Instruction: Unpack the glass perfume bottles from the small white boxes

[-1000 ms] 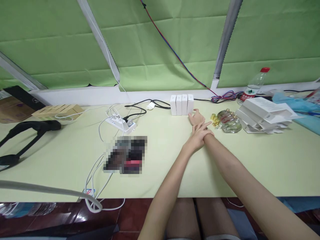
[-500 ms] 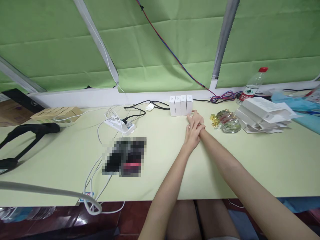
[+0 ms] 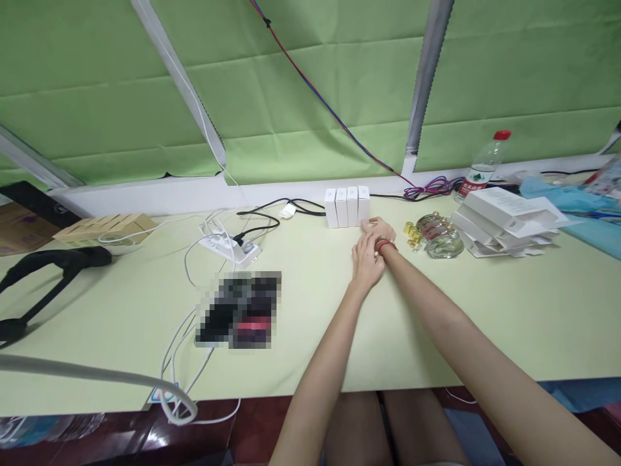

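My left hand (image 3: 367, 260) is at my right wrist, its curled fingers closed at a thin red bracelet (image 3: 387, 244) worn there. The fingertips are small and partly hidden. My right hand (image 3: 380, 228) lies palm down on the table with fingers apart and nothing in it. Its fingertips are close to a row of several upright white boxes (image 3: 347, 207) standing side by side. To the right of my hands are glass perfume bottles (image 3: 444, 244) lying together and small gold caps (image 3: 412, 232).
Flattened white cartons (image 3: 504, 220) are piled at the right, before a red-capped water bottle (image 3: 480, 169). On the left are a power strip (image 3: 230, 246), white cables, a blurred dark item (image 3: 237, 310), tan boxes (image 3: 107, 228) and a black frame-like object (image 3: 58, 259).
My left hand has slid slightly back off the right wrist, and the red bracelet now shows. My view has shifted a little; the boxes and bottles stay in place.
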`<state>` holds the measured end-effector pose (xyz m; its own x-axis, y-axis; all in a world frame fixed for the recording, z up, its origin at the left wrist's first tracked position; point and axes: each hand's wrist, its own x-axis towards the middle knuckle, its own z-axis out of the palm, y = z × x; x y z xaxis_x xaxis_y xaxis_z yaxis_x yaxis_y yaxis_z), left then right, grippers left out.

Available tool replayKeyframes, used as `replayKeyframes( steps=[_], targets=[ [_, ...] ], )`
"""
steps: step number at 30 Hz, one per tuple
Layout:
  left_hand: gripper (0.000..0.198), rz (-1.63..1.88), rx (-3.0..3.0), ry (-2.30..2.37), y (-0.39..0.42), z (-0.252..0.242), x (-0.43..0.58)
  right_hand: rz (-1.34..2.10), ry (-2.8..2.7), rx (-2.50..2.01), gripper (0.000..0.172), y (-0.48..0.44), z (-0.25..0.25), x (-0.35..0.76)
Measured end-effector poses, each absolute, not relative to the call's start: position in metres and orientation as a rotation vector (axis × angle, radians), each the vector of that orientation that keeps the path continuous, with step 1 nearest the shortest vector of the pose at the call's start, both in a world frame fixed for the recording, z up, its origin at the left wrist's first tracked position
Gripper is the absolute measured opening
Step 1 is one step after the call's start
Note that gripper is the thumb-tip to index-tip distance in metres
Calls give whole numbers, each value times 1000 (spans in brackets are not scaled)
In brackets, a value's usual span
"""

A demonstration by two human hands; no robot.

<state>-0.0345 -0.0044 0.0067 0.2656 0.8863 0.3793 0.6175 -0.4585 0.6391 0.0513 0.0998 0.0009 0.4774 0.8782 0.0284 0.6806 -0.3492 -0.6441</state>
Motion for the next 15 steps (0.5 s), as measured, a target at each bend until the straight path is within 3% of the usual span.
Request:
replayKeyframes(
  steps=[6,15],
  targets=[
    [31,1130,1994,1523,2,4,-33,409,-1267,-2130,47,100,2,51],
    [30,1138,1983,1560,2,3,-32,221,-1471,-2200,46,102,1,44]
  ],
)
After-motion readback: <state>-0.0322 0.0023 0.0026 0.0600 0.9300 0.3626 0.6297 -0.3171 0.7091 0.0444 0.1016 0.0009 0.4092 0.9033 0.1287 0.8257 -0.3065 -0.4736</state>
